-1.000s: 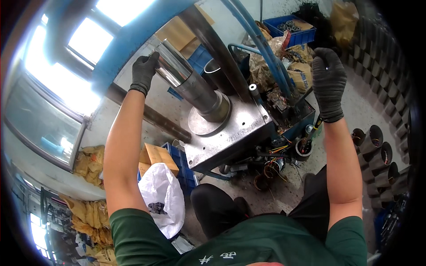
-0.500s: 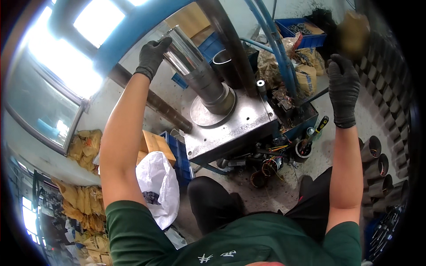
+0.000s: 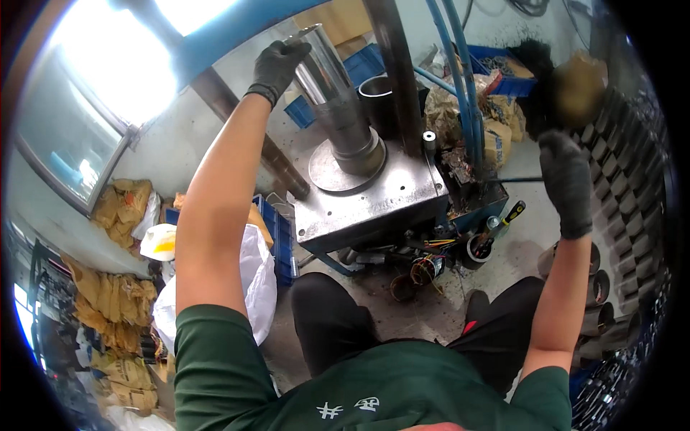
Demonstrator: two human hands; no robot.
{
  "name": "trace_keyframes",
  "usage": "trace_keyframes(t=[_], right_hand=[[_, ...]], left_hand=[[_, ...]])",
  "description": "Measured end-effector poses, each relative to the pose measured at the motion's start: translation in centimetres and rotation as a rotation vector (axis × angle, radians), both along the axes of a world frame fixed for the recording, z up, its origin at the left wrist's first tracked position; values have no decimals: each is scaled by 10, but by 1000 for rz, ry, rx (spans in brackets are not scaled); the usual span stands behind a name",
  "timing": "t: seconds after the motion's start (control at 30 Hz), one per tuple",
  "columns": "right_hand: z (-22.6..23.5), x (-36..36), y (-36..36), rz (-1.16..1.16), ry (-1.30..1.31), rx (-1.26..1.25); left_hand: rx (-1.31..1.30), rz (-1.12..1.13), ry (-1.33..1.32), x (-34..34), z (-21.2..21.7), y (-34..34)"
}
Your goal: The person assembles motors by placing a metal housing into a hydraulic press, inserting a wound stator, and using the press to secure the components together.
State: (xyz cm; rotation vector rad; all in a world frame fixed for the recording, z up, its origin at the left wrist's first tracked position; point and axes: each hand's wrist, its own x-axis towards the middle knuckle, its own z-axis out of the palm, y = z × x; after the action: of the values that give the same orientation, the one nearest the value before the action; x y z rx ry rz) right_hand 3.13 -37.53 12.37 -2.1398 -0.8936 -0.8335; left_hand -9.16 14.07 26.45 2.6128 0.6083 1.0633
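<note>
My left hand (image 3: pixel 279 68), in a dark glove, has its fingers closed at the upper rim of a shiny metal cylinder (image 3: pixel 327 75). That cylinder stands upright in a duller grey sleeve (image 3: pixel 343 126), above a round steel plate (image 3: pixel 327 171) on the press table (image 3: pixel 366 208). Off to the right, my gloved right hand (image 3: pixel 566 183) is closed at the end of a dark lever bar (image 3: pixel 523 179); the hand hides where the bar ends. Behind the sleeve is a wide dark tube (image 3: pixel 377 90).
Steel posts (image 3: pixel 395 72) rise from the table beside the cylinder. Blue pipes (image 3: pixel 463 86) stand at its right. A cup of tools (image 3: pixel 480 248) sits below the lever. Rows of grey tubes (image 3: pixel 618 165) line the right side; a white sack (image 3: pixel 255 287) lies left of my knees.
My right hand has moved down, and the lever bar has swung from slanting upward to nearly level. My left hand stays at the cylinder's top. The whole view has shifted slightly.
</note>
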Motion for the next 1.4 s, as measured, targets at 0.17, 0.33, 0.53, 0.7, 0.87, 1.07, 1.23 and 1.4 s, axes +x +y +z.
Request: trace_keyframes(t=[0.17, 0.33, 0.53, 0.7, 0.87, 1.07, 1.23, 1.4], right_hand=[[-1, -15, -34, 89, 11, -453], [19, -40, -44, 242, 300, -789], [12, -48, -38, 264, 348, -804], [-21, -56, -67, 271, 281, -735], [-41, -88, -74, 228, 346, -727], [-59, -106, -79, 146, 368, -603], [-60, -108, -76, 83, 360, -585], [-59, -113, -69, 60, 373, -550]], left_hand=[[-63, -62, -121, 3, -5, 5], [-128, 80, 1, 10, 5, 0], [-160, 43, -304, 4, -23, 4], [-354, -82, -670, -4, -135, -34], [-534, 13, -428, -53, -268, -93], [-481, -19, -355, -63, -311, -89], [-402, -6, -244, -58, -307, -79], [-400, -34, -233, -45, -322, -68]])
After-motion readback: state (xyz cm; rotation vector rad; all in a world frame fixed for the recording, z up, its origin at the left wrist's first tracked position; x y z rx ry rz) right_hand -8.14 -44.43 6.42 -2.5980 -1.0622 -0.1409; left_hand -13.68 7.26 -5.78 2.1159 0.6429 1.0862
